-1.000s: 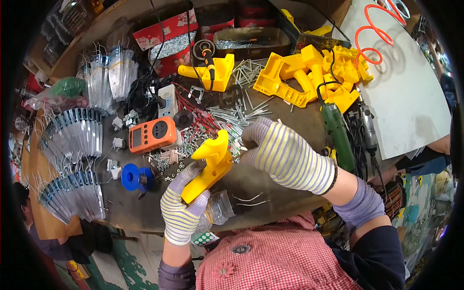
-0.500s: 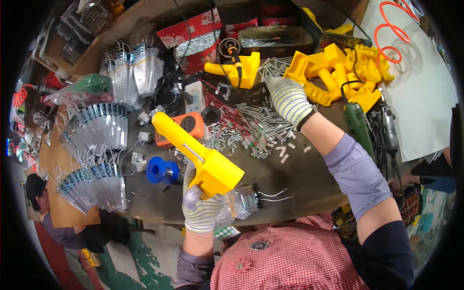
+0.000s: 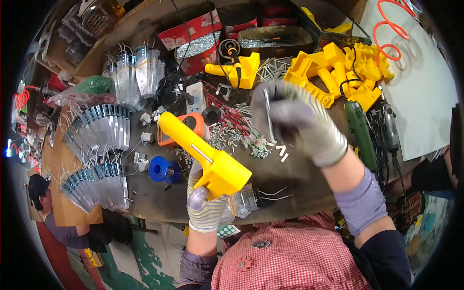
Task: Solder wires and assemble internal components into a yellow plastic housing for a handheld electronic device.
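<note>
My left hand point(image 3: 205, 208), in a striped glove, is closed around a yellow plastic housing with a long handle point(image 3: 223, 175). A shiny metal rod point(image 3: 202, 153) sits against the housing, where handle meets body. Over the middle of the bench, my gloved right hand point(image 3: 309, 121) is smeared by motion. It pinches a long thin metal rod point(image 3: 268, 116), held nearly upright. Several similar rods point(image 3: 273, 70) lie loose beyond that hand, beside a heap of yellow plastic housings point(image 3: 333, 72).
Small screws point(image 3: 224, 137) and red wires lie mid-bench. A blue spool point(image 3: 162, 169) and an orange device point(image 3: 193, 123) stand left of them. Fanned clear heating-element-like parts point(image 3: 96, 130) spread at far left. A green power tool point(image 3: 360, 130) lies right. Another person point(image 3: 43, 198) is at left.
My right hand has drawn back from the rod pile toward me, now with a metal rod in its fingers. The left hand and yellow housing have shifted slightly right.
</note>
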Demonstrator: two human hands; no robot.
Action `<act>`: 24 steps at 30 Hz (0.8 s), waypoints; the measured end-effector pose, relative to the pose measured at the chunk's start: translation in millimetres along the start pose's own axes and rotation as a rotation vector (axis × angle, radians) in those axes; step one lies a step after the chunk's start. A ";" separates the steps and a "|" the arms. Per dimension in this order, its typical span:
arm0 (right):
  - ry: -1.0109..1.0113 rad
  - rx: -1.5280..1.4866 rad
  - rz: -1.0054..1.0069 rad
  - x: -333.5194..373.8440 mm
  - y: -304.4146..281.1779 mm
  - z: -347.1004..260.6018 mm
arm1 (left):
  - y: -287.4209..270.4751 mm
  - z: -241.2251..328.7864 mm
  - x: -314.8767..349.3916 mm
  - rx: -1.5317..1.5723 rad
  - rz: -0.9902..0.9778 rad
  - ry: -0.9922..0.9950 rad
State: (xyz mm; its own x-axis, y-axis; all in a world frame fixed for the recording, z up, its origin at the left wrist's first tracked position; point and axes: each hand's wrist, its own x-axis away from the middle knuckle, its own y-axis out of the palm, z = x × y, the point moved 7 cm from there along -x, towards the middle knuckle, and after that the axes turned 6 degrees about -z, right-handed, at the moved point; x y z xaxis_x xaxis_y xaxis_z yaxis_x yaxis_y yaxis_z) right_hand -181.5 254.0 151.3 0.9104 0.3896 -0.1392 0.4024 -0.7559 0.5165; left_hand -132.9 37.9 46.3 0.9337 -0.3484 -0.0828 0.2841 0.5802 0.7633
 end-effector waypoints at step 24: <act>-0.041 0.152 0.208 61.2 6.7 1.0 | 50.9 16.9 4.3 -1.105 0.025 0.182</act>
State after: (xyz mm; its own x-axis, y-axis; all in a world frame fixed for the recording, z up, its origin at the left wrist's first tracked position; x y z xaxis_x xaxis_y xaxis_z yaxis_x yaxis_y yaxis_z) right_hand -123.0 272.3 145.4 0.9770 0.1983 -0.0788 0.2131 -0.8893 0.4047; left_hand -118.1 53.5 95.6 0.9340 -0.2674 -0.2368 0.2182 0.9520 -0.2146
